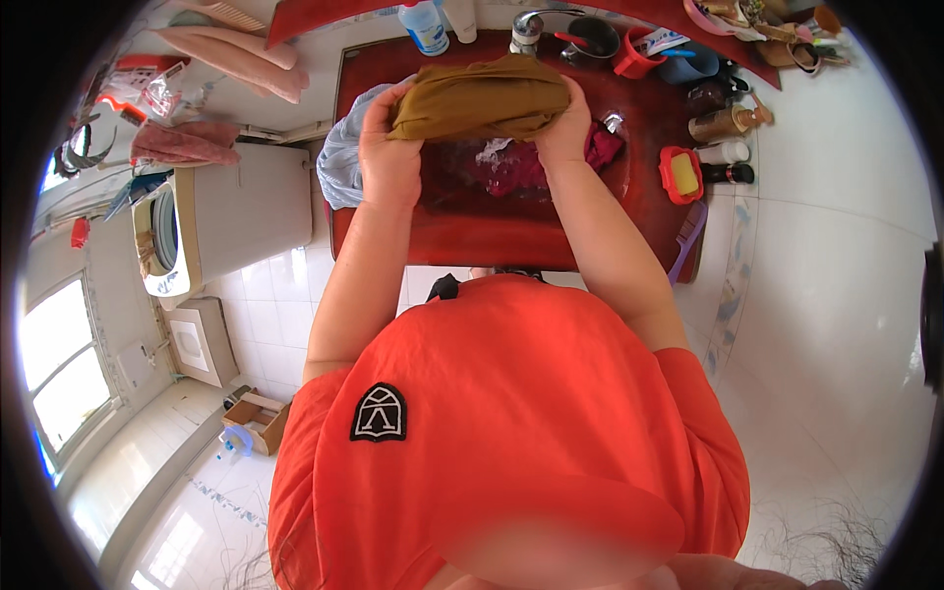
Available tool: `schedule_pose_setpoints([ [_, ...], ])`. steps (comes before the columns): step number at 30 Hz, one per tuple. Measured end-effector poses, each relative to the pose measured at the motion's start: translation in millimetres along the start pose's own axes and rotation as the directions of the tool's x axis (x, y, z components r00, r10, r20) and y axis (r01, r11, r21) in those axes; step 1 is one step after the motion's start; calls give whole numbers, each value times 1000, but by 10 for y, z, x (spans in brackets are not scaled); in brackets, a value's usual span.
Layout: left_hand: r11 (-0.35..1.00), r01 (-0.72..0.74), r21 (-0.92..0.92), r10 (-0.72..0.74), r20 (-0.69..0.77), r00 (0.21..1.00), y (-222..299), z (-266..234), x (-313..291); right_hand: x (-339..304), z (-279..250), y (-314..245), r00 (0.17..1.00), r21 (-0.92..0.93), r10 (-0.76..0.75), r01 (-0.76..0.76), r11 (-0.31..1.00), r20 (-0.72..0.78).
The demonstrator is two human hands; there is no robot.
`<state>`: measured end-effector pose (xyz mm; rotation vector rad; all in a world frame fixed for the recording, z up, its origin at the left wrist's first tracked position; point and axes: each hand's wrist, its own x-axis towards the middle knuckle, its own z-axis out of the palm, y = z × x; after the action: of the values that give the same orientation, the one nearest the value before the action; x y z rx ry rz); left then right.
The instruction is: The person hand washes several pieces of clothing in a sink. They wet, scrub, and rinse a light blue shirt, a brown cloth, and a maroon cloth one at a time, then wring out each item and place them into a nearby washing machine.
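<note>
Between my two raised hands is a bunched olive-brown cloth garment (pixel 482 98), held above the red washbasin counter (pixel 442 236). My left hand (pixel 391 133) grips its left end, the thumb on the near side. Its right end sits in my right hand (pixel 565 123), whose fingers are partly hidden behind the fabric. Below, a dark magenta cloth (pixel 516 172) lies wet in the basin with some suds or water on it. A light blue-grey cloth (pixel 344 147) drapes over the counter's left edge.
Behind the garment stand a faucet (pixel 526 34) and a blue-and-white bottle (pixel 425 28). Along the right edge are a yellow soap bar in a red dish (pixel 680 175), a purple brush (pixel 686 241) and a pump bottle (pixel 723 123). A washing machine (pixel 246 202) is at the left.
</note>
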<state>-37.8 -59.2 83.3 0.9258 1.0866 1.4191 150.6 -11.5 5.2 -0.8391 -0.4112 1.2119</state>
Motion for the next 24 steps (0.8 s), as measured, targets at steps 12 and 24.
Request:
schedule_pose_setpoints([
  [12, 455, 646, -613, -518, 408, 752, -456, 265, 57, -491, 316, -205, 960, -183, 27, 26, 983, 280],
  [24, 601, 591, -538, -553, 253, 794, -612, 266, 253, -343, -75, -305, 899, -216, 161, -77, 973, 408],
])
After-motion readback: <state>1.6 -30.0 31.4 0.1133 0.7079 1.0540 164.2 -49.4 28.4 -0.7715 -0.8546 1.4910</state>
